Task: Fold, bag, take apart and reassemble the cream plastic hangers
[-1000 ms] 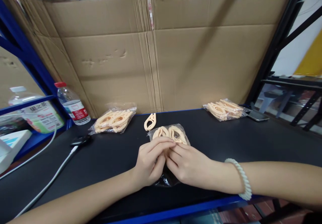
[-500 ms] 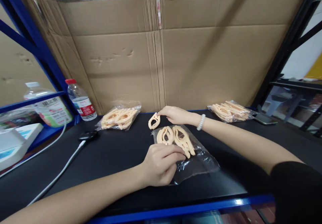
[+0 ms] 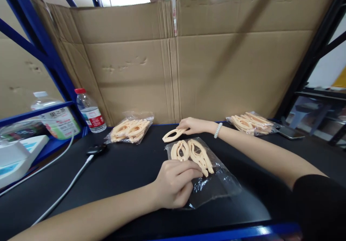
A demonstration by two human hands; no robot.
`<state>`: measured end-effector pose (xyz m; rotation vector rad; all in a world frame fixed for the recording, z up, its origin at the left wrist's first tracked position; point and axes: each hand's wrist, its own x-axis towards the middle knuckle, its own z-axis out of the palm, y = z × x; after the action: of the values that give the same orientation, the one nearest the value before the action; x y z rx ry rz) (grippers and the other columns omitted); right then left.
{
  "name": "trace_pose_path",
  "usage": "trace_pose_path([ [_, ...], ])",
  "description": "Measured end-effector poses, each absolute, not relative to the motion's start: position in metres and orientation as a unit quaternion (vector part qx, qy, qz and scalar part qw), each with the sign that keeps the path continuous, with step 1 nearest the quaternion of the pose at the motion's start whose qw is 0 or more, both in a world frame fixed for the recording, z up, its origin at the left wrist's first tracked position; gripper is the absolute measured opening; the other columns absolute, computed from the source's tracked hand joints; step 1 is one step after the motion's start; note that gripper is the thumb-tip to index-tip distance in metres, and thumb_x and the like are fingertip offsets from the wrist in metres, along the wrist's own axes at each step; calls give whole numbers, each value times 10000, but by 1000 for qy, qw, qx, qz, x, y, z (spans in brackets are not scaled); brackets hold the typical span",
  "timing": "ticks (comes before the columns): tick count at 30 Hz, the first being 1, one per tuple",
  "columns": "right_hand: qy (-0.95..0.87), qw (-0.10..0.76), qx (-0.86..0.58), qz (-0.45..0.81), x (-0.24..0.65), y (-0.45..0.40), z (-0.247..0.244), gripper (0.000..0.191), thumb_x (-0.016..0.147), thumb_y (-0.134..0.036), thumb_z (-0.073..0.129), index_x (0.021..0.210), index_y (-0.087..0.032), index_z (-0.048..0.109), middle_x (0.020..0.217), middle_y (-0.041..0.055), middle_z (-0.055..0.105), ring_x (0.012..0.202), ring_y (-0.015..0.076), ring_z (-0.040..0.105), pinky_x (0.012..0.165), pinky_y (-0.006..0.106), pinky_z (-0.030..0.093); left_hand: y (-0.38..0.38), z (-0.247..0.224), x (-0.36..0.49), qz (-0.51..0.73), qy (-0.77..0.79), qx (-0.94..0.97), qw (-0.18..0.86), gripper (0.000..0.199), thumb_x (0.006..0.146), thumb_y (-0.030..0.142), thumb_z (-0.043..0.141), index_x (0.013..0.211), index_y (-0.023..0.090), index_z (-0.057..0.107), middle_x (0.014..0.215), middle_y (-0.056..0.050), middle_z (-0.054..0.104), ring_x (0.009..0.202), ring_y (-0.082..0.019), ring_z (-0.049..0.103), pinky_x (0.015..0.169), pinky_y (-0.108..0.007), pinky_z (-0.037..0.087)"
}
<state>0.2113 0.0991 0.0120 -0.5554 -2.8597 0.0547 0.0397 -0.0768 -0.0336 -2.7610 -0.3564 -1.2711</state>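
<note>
The right hand (image 3: 193, 125) is holding a loose piece (image 3: 178, 132) just beyond the far edge of the front bag (image 3: 221, 183), its fingers gripping one end. The left hand (image 3: 175, 183) is resting over that bag, its fingers curling across the pale pieces (image 3: 202, 161) inside; whether they are gripping anything, one cannot tell. The bag is lying on the black tabletop (image 3: 129, 176), with two filled bags (image 3: 129, 130) lying farther back, left and right.
</note>
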Motion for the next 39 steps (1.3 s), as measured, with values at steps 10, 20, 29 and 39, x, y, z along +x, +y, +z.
trace_pose_path([
  [10,-840,445,-297,-95,301,-26,53,83,886,-225,611,912,-184,678,807,37,675,681,133,608,610,258,478,-77,-31,42,-435,-131,-890,32,374,732,-14,413,990,167,614,929,-57,720,818,-161,695,677,-260,561],
  [20,-910,302,-252,-131,303,-186,61,290,992,-214,369,962,-240,656,835,18,664,680,117,626,596,201,518,-77,-33,42,-454,-152,-877,26,331,745,-21,470,985,142,628,953,-93,717,849,-182,689,712,-282,560],
  [29,-868,237,-211,-383,244,-122,3,257,870,-52,440,732,-134,641,652,61,599,572,167,510,493,294,409,-79,-30,42,-470,-151,-869,40,304,777,-23,486,985,135,643,964,-103,709,853,-176,687,722,-275,554],
  [39,-897,190,-310,-249,273,-108,5,185,813,-76,506,935,-135,632,865,103,620,840,230,507,696,362,424,-79,-22,34,-424,-158,-887,86,309,765,6,464,949,179,642,1010,-74,698,815,-166,681,701,-268,540],
])
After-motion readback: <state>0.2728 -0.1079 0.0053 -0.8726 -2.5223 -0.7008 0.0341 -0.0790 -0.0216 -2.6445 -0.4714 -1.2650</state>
